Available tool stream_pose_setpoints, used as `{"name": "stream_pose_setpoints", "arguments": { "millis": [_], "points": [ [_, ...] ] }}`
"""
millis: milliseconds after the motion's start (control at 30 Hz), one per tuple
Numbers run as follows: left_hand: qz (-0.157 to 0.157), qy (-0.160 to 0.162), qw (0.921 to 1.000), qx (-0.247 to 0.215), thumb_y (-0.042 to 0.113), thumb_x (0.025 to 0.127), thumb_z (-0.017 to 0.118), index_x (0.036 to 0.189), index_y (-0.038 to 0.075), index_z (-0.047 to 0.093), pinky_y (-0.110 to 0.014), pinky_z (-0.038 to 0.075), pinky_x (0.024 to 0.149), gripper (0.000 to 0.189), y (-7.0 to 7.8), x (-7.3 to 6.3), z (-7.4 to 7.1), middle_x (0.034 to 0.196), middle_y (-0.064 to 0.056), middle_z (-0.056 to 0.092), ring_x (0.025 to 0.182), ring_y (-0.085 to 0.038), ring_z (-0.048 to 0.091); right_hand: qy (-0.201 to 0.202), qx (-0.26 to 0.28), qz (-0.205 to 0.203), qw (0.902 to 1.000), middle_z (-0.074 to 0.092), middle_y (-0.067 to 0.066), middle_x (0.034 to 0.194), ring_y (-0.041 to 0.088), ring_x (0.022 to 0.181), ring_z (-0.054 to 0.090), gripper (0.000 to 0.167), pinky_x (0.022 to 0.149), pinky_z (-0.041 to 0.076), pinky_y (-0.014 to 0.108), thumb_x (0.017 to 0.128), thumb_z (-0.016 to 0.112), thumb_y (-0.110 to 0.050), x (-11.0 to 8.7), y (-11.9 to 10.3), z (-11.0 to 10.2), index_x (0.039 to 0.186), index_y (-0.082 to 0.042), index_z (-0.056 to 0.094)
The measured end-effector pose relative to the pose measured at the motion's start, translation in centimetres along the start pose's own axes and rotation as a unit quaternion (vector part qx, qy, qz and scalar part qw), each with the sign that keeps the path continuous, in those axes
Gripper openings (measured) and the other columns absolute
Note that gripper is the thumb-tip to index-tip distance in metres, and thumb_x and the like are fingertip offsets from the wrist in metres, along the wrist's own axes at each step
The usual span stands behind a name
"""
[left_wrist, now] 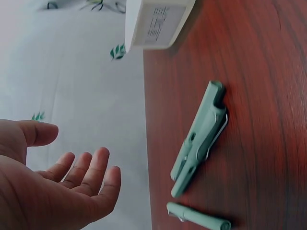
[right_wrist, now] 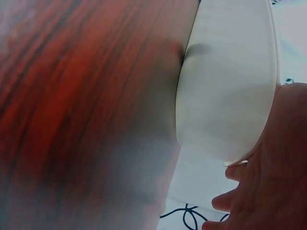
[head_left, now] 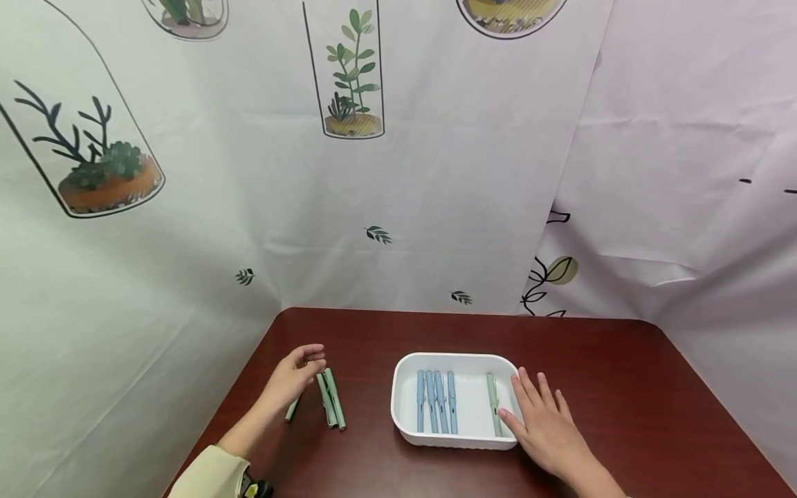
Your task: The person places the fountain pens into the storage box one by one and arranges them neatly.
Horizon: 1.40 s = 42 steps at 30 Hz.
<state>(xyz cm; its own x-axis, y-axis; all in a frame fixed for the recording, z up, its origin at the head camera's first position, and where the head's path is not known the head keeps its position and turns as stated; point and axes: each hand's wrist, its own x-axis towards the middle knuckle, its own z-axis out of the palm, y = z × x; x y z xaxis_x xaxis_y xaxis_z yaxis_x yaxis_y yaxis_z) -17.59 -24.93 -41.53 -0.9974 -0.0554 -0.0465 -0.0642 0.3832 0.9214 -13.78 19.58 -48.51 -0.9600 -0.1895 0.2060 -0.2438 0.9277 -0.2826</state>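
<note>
My left hand (head_left: 291, 379) hovers over the table's left side with loosely bent fingers and nothing in them. Below and beside it lie green pens (head_left: 335, 401); in the left wrist view two pens (left_wrist: 199, 136) lie side by side and another pen (left_wrist: 199, 216) sits apart. A white tray (head_left: 457, 441) holds several blue pens (head_left: 441, 402) in a row on its left and a green pen (head_left: 494, 404) near its right wall. With fingers spread and straight, my right hand (head_left: 551, 432) touches the tray's right rim. The right wrist view shows the tray's outer wall (right_wrist: 223, 96) against that hand.
The dark red-brown table (head_left: 367, 332) has rounded back corners. White cloth (head_left: 436, 187) printed with plants hangs behind it and at both sides. A label (left_wrist: 160, 24) is on the tray's outside.
</note>
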Motion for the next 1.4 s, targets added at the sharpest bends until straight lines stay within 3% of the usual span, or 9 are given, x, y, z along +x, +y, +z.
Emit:
{"name": "stream_pose_setpoints", "arguments": {
  "millis": [233,733,933,1167,1400],
  "points": [
    [-0.010,-0.008,0.9994,0.031,0.022,0.104,0.058,0.146,0.003,0.047,-0.052,0.044,0.107,0.048,-1.0,0.2,-1.5,0.146,-0.022,0.050,0.132,-0.035,0.050,0.000,0.000,0.000,1.0000,0.034,0.021,0.161,0.051,0.147,0.025,0.076,0.111,0.022,0.073,0.101,0.051,-0.056,0.0,0.1,0.1,0.153,-0.001,0.042],
    [-0.020,0.023,0.9935,0.110,0.021,0.102,0.058,0.149,0.001,0.042,-0.057,0.044,0.102,0.053,-3.8,1.2,-3.3,0.148,-0.025,0.047,0.133,-0.043,0.047,0.001,0.002,-0.001,1.0000,0.034,0.021,0.161,0.050,0.147,0.027,0.074,0.111,0.023,0.073,0.101,0.053,-0.053,0.0,0.0,-0.1,0.153,-0.001,0.041],
    [-0.018,0.035,0.9842,0.173,0.019,0.100,0.059,0.149,-0.003,0.042,-0.059,0.046,0.097,0.056,-5.6,2.4,-3.3,0.145,-0.029,0.048,0.130,-0.048,0.048,0.003,0.005,-0.001,1.0000,0.034,0.021,0.161,0.050,0.147,0.027,0.074,0.111,0.024,0.073,0.102,0.051,-0.054,-0.1,-0.1,-0.1,0.153,-0.001,0.041],
    [-0.009,0.041,0.9673,0.250,0.017,0.096,0.064,0.145,-0.008,0.045,-0.060,0.048,0.093,0.058,-6.4,3.5,-3.0,0.136,-0.033,0.053,0.123,-0.050,0.053,-0.001,0.009,0.002,1.0000,0.032,0.020,0.162,0.049,0.147,0.027,0.076,0.111,0.023,0.073,0.102,0.049,-0.056,0.0,0.0,-0.1,0.154,-0.001,0.040],
    [-0.026,0.032,0.9619,0.270,0.017,0.094,0.067,0.143,-0.011,0.044,-0.059,0.050,0.090,0.061,-6.7,4.2,-2.4,0.132,-0.035,0.054,0.118,-0.049,0.055,-0.003,0.013,0.006,0.9999,0.031,0.020,0.162,0.049,0.147,0.026,0.076,0.111,0.022,0.073,0.102,0.049,-0.056,0.0,0.1,0.1,0.155,-0.002,0.039]
  ]
}}
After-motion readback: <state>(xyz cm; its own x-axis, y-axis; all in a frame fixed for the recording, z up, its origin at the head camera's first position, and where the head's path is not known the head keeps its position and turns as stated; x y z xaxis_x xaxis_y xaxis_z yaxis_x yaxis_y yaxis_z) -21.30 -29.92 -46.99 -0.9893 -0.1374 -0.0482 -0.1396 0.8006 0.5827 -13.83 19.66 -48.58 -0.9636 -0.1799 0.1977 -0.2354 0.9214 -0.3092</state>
